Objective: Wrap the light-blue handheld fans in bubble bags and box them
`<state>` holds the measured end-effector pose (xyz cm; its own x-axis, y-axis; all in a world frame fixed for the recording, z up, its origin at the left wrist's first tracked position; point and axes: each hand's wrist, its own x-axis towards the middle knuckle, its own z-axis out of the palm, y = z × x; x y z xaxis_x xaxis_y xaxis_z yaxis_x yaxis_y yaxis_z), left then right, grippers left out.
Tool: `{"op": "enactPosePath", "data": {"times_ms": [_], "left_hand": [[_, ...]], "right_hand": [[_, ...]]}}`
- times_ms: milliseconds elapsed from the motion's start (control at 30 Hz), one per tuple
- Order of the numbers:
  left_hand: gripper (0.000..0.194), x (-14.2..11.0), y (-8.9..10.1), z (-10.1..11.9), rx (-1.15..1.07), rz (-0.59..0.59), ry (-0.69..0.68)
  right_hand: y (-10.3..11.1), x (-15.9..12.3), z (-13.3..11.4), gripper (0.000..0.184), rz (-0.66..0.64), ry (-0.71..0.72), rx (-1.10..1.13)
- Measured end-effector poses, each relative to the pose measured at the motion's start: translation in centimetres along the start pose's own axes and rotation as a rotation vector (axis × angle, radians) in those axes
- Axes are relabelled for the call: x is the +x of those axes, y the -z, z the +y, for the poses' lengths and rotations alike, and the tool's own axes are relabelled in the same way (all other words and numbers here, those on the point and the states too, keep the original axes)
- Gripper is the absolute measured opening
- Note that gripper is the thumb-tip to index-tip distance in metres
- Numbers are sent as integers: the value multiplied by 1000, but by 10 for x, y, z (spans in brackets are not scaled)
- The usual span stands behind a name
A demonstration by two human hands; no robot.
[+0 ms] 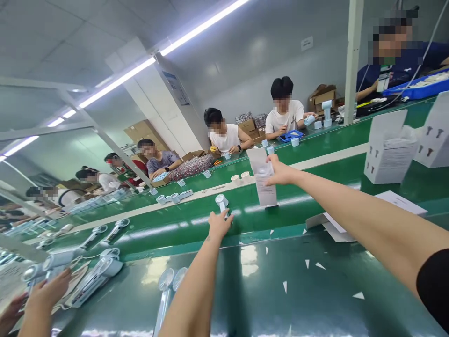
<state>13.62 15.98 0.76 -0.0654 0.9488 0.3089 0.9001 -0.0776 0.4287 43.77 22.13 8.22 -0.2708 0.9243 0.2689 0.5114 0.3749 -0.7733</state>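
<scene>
Small handheld fan (pixel 222 204): lying on the green conveyor belt (pixel 315 154), centre of view, round head at 12 o'clock and handle toward the worker. The left hand (pixel 219 224) rests on the handle end, fingers curled loosely over it; whether they have closed on it cannot be told. Judged light, rigid plastic with a smooth, somewhat slippery shell; the grille head looks the weaker part, so the handle is the sound place to take hold.

White carton (pixel 264 180): upright on the belt at 2 o'clock from the fan, top flap open. The right hand (pixel 280 172) is clamped on its upper edge, thumb and fingers pinching the cardboard. Thin card, light, likely to crush or tip if squeezed hard.

Surroundings: more open cartons (pixel 389 150) stand at 3 o'clock, well apart. Flat leaflets (pixel 400 201) lie near the belt's near edge, under the right forearm. Further fans (pixel 101 274) lie on the bench (pixel 315 299) at 8 o'clock, beside another person's hand (pixel 49 290). Small cups (pixel 240 177) sit just beyond the carton at 12 o'clock.

Clearance: open belt between fan and carton; a raised lip divides belt from bench. Other workers sit along the far side.
</scene>
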Motion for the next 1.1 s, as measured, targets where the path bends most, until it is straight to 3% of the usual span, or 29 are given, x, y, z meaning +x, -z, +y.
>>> {"op": "enactPosePath", "data": {"times_ms": [67,167,233,300,333,367,433,500,567,633,700,767,833,900,1000,1033,1100], "left_hand": [[22,7,-21,-3,-96,-15,77],[23,8,-23,-3,-280,40,196],[25,-4,-9,3,-415,111,260],[33,-36,11,17,-547,179,300],[36,-60,22,27,-650,211,313],[38,-89,32,39,-759,238,319],[38,-156,49,64,-1021,275,312],[35,-221,62,82,-1094,219,267],[39,-278,73,78,-1018,126,267],[46,-334,83,45,-790,80,448],[43,-395,90,-1,-383,36,795],[37,-455,89,-42,-239,-38,1008],[40,-505,74,-63,-184,-151,1116],[41,-537,53,-67,-169,-240,1132],[14,-552,30,-62,-177,-284,1067],[7,-550,30,-63,-186,-277,1041],[17,-542,40,-69,-203,-234,993]], "right_hand": [[-5,8,23,76,-32,-61,15],[-2,3,31,85,15,-63,81],[0,-11,15,86,241,13,71],[-9,-35,-18,69,474,55,117],[-20,-51,-38,55,506,26,202],[-35,-68,-60,43,420,-45,341],[-72,-109,-100,34,-4,-276,682],[-111,-153,-131,23,-343,-493,978],[-142,-194,-150,9,-422,-640,1126],[-163,-228,-158,6,-422,-715,1125],[-178,-255,-159,9,-539,-737,1082],[-191,-279,-157,14,-705,-751,1044],[-206,-301,-155,19,-815,-788,1003],[-221,-321,-153,18,-835,-860,971],[-235,-341,-150,14,-844,-925,977],[-236,-345,-148,15,-862,-924,989],[-233,-349,-145,20,-914,-901,1025]]}}
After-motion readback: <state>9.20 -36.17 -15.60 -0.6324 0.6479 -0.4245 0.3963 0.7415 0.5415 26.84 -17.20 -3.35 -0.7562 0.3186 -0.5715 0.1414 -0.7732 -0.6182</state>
